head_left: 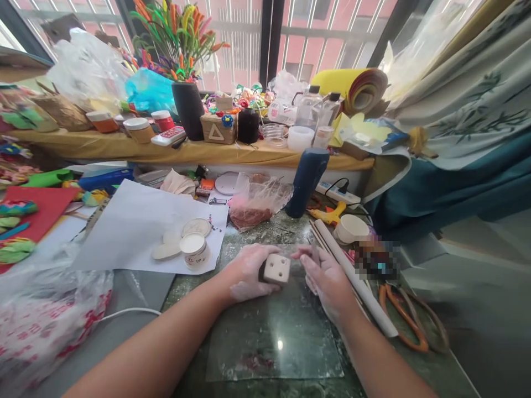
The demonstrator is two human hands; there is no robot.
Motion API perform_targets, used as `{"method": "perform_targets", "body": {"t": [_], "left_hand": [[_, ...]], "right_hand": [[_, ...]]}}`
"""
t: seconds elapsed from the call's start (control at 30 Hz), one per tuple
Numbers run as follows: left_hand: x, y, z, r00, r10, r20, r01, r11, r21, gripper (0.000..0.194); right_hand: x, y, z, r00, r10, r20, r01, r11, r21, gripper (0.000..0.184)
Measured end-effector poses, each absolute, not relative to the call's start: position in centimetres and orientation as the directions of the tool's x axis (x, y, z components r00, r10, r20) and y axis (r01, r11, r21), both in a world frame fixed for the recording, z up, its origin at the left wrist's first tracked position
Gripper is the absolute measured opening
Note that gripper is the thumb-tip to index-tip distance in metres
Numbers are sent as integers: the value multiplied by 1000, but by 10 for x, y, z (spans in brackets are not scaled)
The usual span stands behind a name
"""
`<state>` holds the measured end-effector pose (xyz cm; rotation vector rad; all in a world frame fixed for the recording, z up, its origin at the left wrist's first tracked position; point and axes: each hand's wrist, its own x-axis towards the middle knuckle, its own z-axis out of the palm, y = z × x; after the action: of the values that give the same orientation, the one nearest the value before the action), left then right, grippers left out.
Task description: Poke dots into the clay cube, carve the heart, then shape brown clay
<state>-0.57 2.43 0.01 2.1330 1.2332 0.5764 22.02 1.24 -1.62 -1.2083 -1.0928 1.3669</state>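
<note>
My left hand (248, 275) is wrapped around a pale clay die (277, 269), its thumb below and its fingers over the top. Several round pits show on the die's front face. A short gap to the right separates it from my right hand (326, 281), whose fingers are curled in; what they hold, if anything, cannot be made out. Both hands carry white powder. Beneath them lies a clear sheet (274, 354) on the dark green tabletop. To the left, a small white-topped tub (194, 249) stands on white paper (136, 226).
Right of my hands lie a white roller (357, 279), thin sticks, orange-handled scissors (402, 318) and a yellow glue gun (329, 214). Behind stand a dark blue bottle (307, 182) and a plastic bag of brown material (251, 213). A crowded sill (257, 156) runs along the window.
</note>
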Motion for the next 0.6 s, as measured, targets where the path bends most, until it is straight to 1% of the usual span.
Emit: {"method": "perform_targets", "body": {"t": [0.07, 0.17, 0.23, 0.3, 0.43, 0.6], "left_hand": [[-5, 25, 0, 487, 870, 77, 608, -400, 685, 78], [-10, 25, -3, 502, 858, 111, 582, -430, 691, 78], [-17, 25, -6, 524, 843, 120, 568, -451, 688, 74], [-23, 26, -7, 550, 827, 120, 555, -469, 686, 68], [-25, 26, -6, 569, 806, 162, 537, -513, 670, 71], [-19, 24, -4, 570, 796, 202, 539, -548, 640, 69]], "right_hand": [[221, 13, -16, -34, 987, -157, -91, -160, -983, 50], [218, 9, -15, -156, 979, -129, -18, -133, -991, 57], [215, 5, -14, -247, 962, -116, -33, -128, -991, 62], [212, 2, -14, -289, 950, -119, -66, -144, -987, 62], [211, 2, -17, -281, 951, -131, -90, -162, -983, 64], [214, 5, -22, -275, 957, -97, -2, -101, -995, 67]]}}
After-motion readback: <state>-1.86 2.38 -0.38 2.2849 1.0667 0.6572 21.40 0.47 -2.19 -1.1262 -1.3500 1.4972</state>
